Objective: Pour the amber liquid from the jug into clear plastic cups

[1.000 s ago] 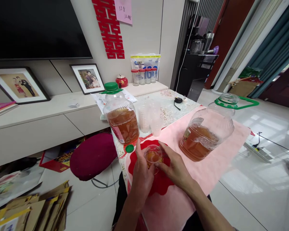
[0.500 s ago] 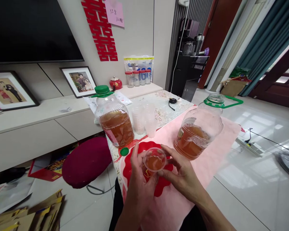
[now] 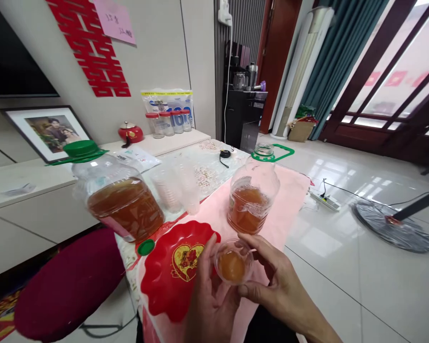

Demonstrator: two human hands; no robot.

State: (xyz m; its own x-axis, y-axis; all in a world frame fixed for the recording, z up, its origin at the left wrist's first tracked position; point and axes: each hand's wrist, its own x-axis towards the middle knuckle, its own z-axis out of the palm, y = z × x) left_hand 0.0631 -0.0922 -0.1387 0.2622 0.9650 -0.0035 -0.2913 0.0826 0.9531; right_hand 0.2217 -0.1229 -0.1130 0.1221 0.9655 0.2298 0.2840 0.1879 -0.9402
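Note:
Both hands hold a small clear plastic cup [image 3: 233,261] with amber liquid in it. My left hand [image 3: 210,295] grips it from the left with thumb and fingers. My right hand [image 3: 275,286] pinches its right rim. The cup hangs over the pink cloth [image 3: 289,190], just right of a red scalloped plate [image 3: 164,286] with a heart design. An open jar [image 3: 252,200] of amber liquid with a green handle ring stands behind the cup. A larger jar [image 3: 119,200] with a green lid stands at the left.
Stacks of clear cups [image 3: 177,188] stand between the jars, and a loose green cap [image 3: 145,247] lies by the plate. A dark red cushion [image 3: 67,290] sits at lower left. A power strip [image 3: 325,201] and a fan base [image 3: 393,226] lie on the tiled floor at right.
The cup has been lifted off the red plate and carried to the right of it, held by both hands. The camera has turned right.

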